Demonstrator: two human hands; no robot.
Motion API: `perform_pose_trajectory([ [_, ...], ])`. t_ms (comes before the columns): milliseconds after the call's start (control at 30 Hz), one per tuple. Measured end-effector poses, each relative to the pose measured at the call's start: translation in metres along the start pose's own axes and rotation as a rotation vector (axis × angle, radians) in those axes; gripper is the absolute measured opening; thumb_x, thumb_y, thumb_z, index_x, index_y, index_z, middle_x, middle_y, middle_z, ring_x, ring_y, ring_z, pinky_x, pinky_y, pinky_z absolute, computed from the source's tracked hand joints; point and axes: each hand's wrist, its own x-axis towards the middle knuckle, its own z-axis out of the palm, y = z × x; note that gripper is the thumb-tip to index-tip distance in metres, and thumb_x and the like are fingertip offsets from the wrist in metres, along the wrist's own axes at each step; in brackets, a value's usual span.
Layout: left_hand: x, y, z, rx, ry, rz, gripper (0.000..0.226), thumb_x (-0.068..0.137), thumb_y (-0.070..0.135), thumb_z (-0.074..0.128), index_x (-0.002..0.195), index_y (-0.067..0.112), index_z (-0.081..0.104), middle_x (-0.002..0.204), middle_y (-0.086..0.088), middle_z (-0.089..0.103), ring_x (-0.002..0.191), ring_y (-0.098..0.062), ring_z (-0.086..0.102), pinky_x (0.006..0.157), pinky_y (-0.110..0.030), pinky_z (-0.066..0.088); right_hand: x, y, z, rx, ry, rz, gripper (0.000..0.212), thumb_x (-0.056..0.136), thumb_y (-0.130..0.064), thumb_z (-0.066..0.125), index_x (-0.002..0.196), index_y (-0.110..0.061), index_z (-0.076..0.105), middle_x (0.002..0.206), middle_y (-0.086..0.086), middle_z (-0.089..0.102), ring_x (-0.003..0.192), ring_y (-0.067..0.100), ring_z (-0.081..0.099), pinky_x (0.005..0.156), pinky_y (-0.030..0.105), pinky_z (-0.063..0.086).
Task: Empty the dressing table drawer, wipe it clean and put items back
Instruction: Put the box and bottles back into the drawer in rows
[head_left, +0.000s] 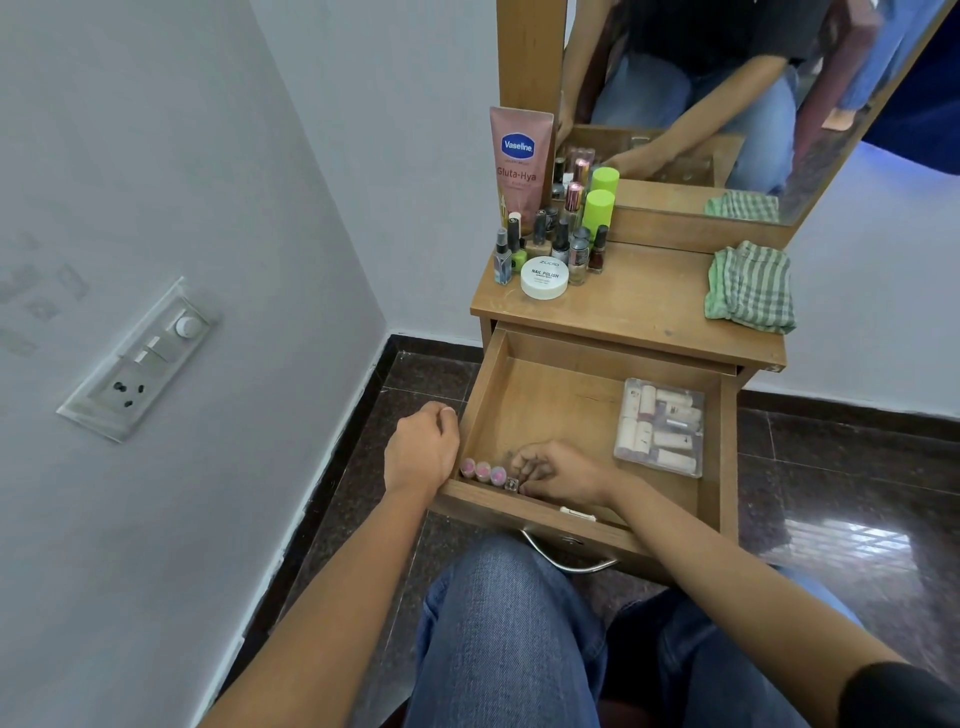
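Note:
The wooden drawer (550, 400) is pulled out under the dressing table top (639, 301). Three pink-capped small bottles (483, 470) stand in a row at its front left corner, with a small clear bottle (511, 484) beside them. My right hand (563, 473) is inside the drawer, fingers curled on a small item next to the clear bottle. My left hand (423, 449) rests closed against the drawer's left wall. A clear plastic box of lipsticks (660, 426) lies at the drawer's right side.
On the table top stand a pink Vaseline tube (521, 161), several nail polish bottles (561, 244), two green-capped bottles (598, 208), a white nail polish remover jar (544, 278) and a green checked cloth (750, 286). A mirror (727, 93) rises behind. A wall with a switchboard (140, 358) is on the left.

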Motion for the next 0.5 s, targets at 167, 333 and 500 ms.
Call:
perform_pose_trajectory([
  [167, -0.001, 0.0, 0.0, -0.005, -0.006, -0.003, 0.033, 0.101, 0.035, 0.035, 0.103, 0.019, 0.065, 0.081, -0.003, 0.067, 0.075, -0.021, 0.063, 0.077, -0.041, 0.055, 0.0, -0.001, 0.001, -0.033, -0.012, -0.028, 0.025, 0.086, 0.005, 0.061, 0.098, -0.017, 0.062, 0.087, 0.0, 0.062, 0.076, 0.001, 0.057, 0.077, 0.019, 0.051],
  [333, -0.001, 0.0, -0.001, -0.019, -0.012, -0.014, 0.032, 0.1, 0.034, 0.035, 0.095, 0.019, 0.064, 0.076, -0.002, 0.064, 0.073, -0.021, 0.062, 0.074, -0.039, 0.053, -0.005, -0.005, -0.012, -0.242, 0.161, -0.043, 0.015, 0.089, -0.007, 0.062, 0.102, -0.014, 0.066, 0.094, 0.001, 0.068, 0.084, 0.008, 0.062, 0.081, 0.021, 0.052],
  [500, 0.001, -0.001, 0.0, -0.02, -0.014, -0.001, 0.033, 0.1, 0.035, 0.035, 0.094, 0.019, 0.063, 0.075, -0.001, 0.064, 0.071, -0.019, 0.062, 0.074, -0.04, 0.054, -0.004, -0.022, -0.04, -0.212, 0.795, -0.197, 0.02, 0.09, -0.004, 0.057, 0.106, -0.012, 0.066, 0.097, -0.002, 0.067, 0.082, 0.002, 0.059, 0.077, 0.007, 0.045],
])
